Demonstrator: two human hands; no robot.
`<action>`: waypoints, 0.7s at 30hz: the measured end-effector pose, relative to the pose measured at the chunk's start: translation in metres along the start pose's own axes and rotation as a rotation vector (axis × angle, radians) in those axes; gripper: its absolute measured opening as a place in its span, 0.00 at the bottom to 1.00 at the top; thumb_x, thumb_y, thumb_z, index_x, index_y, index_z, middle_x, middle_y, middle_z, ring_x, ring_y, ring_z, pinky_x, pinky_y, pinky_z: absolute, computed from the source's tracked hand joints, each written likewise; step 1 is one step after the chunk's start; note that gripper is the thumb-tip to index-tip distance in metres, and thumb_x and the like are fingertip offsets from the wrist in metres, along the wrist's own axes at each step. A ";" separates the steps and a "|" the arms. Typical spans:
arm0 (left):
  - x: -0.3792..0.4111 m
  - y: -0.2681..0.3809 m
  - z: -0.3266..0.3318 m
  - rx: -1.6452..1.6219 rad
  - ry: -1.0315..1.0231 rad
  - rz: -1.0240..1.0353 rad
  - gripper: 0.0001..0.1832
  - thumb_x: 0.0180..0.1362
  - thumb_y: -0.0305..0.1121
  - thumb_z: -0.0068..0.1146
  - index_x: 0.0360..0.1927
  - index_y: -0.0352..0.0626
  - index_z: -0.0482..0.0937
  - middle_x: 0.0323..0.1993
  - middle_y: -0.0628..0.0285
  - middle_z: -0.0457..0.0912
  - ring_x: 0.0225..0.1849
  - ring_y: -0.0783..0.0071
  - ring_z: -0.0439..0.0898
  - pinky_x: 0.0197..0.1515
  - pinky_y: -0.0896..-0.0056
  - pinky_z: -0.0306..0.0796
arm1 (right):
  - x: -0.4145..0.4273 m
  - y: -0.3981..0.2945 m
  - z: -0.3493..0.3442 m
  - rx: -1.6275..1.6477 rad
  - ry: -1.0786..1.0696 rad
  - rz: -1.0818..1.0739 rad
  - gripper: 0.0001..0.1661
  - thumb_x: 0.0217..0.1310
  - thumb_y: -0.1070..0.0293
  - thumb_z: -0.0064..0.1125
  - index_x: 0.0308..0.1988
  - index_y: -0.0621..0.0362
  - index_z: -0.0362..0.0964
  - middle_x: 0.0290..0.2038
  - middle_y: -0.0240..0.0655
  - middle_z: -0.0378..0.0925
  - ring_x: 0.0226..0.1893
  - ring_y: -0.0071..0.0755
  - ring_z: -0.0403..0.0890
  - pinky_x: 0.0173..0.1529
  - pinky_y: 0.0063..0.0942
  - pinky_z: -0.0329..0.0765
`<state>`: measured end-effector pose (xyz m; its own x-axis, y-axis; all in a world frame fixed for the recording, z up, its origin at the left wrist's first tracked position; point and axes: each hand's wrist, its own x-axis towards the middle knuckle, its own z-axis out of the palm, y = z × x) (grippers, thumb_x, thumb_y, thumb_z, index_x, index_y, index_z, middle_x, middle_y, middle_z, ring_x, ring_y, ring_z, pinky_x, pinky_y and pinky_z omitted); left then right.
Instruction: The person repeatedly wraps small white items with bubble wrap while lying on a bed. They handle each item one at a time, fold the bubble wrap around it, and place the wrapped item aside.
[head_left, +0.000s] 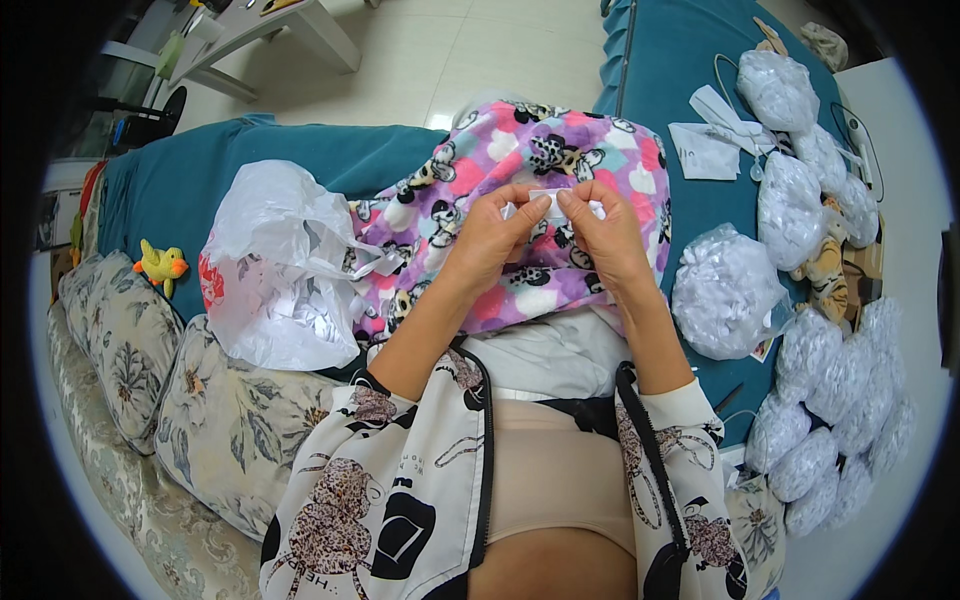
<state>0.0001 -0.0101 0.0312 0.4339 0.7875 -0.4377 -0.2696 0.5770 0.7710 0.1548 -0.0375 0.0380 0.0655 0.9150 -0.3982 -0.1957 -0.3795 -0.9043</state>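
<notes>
Between the thumbs and fingers of both hands is a small white piece (553, 202), held over my lap; whether it is paper or cloth I cannot tell. My left hand (501, 229) pinches its left part, and my right hand (604, 229) pinches its right part. More white material shows at the outer side of each hand. Under the hands a patterned fleece blanket (495, 161), pink and purple with cartoon mice, covers my legs. To the left, a white plastic carrier bag (262, 187) lies with its mouth open, and small white pieces (319, 319) show inside.
At right on the teal cover (667, 75) sits a full clear plastic bag (724, 300) of white pieces. Several similar bags (847, 390) pile up behind, near a plush tiger (829, 274). White sheets (705, 150) lie farther off. Left are a yellow plush duck (163, 262) and floral cushions (232, 405).
</notes>
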 end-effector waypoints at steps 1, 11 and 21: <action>0.000 -0.001 -0.002 -0.036 -0.023 -0.049 0.09 0.55 0.36 0.58 0.31 0.43 0.72 0.15 0.76 0.65 0.13 0.91 0.57 0.13 0.86 0.47 | 0.001 -0.001 0.001 -0.045 0.023 -0.039 0.09 0.56 0.65 0.58 0.29 0.59 0.72 0.18 0.22 0.67 0.17 0.10 0.61 0.20 0.14 0.57; 0.005 -0.014 0.009 0.022 0.151 0.128 0.12 0.58 0.42 0.53 0.26 0.47 0.69 0.13 0.77 0.60 0.12 0.90 0.54 0.14 0.86 0.45 | 0.004 0.001 0.013 -0.351 0.155 -0.319 0.10 0.53 0.67 0.59 0.31 0.63 0.71 0.19 0.27 0.70 0.21 0.16 0.67 0.25 0.19 0.65; 0.012 -0.017 0.008 0.348 0.300 0.350 0.14 0.56 0.37 0.53 0.20 0.39 0.71 0.14 0.73 0.65 0.19 0.87 0.59 0.20 0.79 0.54 | 0.005 0.005 0.022 -0.544 0.246 -0.570 0.14 0.47 0.72 0.59 0.37 0.63 0.68 0.22 0.32 0.72 0.21 0.21 0.72 0.26 0.22 0.68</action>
<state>0.0166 -0.0119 0.0169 0.0935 0.9748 -0.2025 -0.0326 0.2063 0.9780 0.1323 -0.0318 0.0349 0.2365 0.9550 0.1793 0.4298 0.0627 -0.9008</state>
